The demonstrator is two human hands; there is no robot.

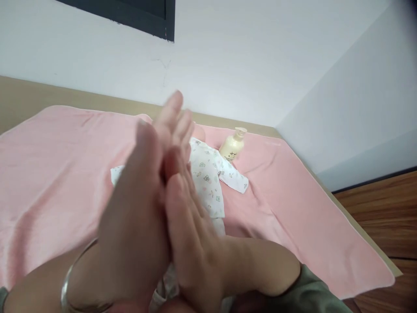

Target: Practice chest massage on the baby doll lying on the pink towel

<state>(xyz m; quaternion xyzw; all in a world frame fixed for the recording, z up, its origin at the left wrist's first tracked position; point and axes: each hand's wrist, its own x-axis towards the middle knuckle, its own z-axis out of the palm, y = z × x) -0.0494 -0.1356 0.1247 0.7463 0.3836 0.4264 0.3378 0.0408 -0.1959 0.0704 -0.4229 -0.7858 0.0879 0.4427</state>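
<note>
Both sets of fingers [170, 111] are held straight, left hand [135, 208] and right hand [195, 243] pressed together; beyond, on a pink fleecy blanket [61, 148], a white printed long-sleeved top [208, 187] is partly hidden, a cream pump bottle [232, 145] set beside its shoulder.

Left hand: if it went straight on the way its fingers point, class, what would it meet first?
Probably the wall: the left hand points up and forward, and nothing shows between its fingertips and the wall. Depth is unclear in this single view.
</note>
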